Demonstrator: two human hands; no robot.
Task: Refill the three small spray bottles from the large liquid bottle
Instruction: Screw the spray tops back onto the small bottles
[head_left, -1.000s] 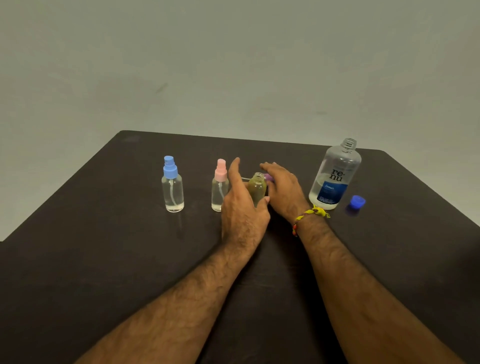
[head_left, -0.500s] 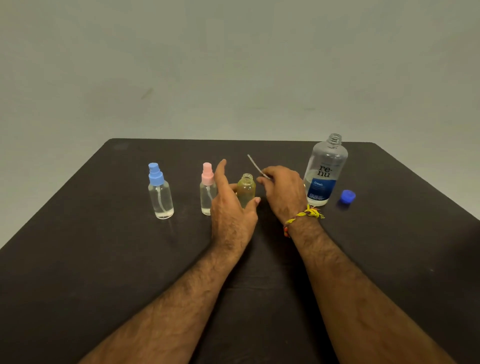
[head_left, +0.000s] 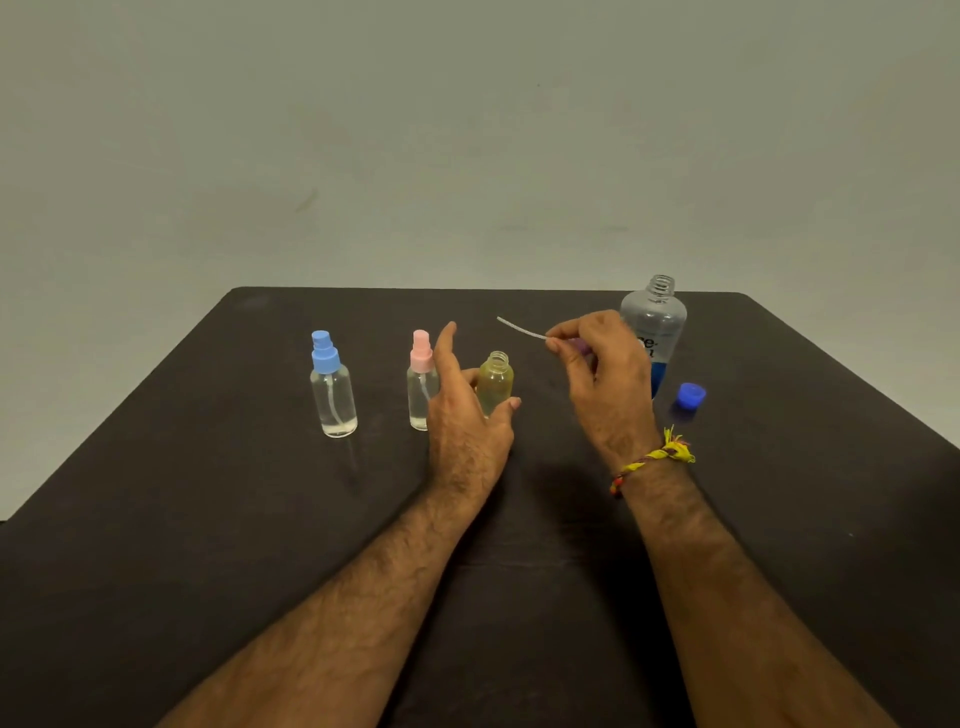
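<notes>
R hand (head_left: 602, 374) lifted sprayer (head_left: 524, 330) (bottle (head_left: 494, 383) open).

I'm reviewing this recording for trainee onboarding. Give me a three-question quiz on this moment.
1. True or false: the yellowish bottle has its sprayer on.
2. What does the right hand hold? A) blue cap B) spray head with tube C) large bottle
3. How many small bottles keep their sprayers?

Key: 1 false, its neck is open. 2 B, the spray head. 3 two, the blue-topped bottle and pink-topped bottle.
</notes>
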